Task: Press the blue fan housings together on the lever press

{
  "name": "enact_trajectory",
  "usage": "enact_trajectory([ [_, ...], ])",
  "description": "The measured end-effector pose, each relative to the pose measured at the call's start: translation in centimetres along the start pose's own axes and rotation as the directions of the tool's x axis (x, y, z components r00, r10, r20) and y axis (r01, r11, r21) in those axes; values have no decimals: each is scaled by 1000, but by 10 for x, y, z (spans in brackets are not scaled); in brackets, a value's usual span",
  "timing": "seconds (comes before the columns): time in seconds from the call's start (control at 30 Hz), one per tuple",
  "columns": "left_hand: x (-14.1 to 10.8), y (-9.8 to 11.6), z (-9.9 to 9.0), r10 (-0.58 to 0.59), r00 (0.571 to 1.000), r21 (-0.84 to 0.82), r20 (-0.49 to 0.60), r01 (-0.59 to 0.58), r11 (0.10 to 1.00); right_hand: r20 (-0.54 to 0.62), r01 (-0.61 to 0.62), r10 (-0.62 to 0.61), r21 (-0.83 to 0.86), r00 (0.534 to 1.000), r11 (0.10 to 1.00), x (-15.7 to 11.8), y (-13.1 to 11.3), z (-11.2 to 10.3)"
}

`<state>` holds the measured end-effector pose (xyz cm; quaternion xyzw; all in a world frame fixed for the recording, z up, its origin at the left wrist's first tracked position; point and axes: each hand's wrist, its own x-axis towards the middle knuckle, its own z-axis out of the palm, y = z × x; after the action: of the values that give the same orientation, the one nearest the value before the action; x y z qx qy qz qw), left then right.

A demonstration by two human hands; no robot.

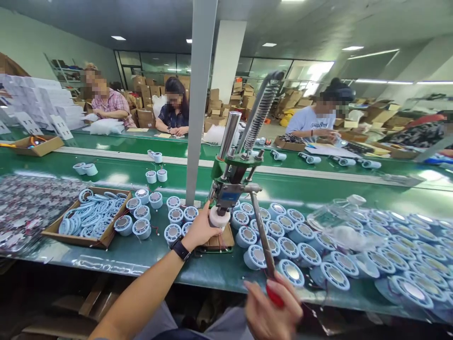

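A hand-operated lever press [231, 177] stands on the workbench in front of me. My left hand [201, 230], with a dark watch on its wrist, is closed around a white round part [219, 217] directly under the press ram. The fingers and the ram cover some of that part. Slightly blurred, my right hand [274, 307] grips the red end of the press lever [264, 236], which slopes down toward me. Light-blue round housings with silver discs on top [256, 257] stand close on both sides of the press.
To the left, a cardboard tray [102, 241] holds light-blue rings, beside a pile of wired parts [35, 208]. A clear plastic bottle [334, 215] lies over the housings at right. A grey post [200, 94] rises behind the press. Several co-workers sit across the green conveyor [116, 177].
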<state>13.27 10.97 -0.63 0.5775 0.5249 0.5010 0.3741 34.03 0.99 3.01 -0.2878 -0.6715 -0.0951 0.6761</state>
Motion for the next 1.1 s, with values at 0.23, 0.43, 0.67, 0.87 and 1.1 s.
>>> enact_trajectory([
  [0.23, 3, -1, 4, -18, 1000, -105, -25, 15, 994, -128, 138, -122, 130, 984, 982, 156, 29, 29],
  [0.43, -9, 16, 10, -64, 993, 4, -103, 65, 998, 181, -174, 130, 255, 975, 951, 280, 84, 127],
  [0.67, -118, 25, -3, -24, 999, 361, -29, 32, 932, -33, -206, 224, 287, 974, 936, 147, 54, 103],
  [0.87, -170, -25, -35, 11, 944, 464, -328, 152, 873, 569, -235, 81, 202, 818, 951, -37, 2, 97],
  [1.1, -153, -49, -51, 153, 877, 566, -455, 152, 810, 964, -86, -29, 54, 264, 995, -42, -3, 138],
])
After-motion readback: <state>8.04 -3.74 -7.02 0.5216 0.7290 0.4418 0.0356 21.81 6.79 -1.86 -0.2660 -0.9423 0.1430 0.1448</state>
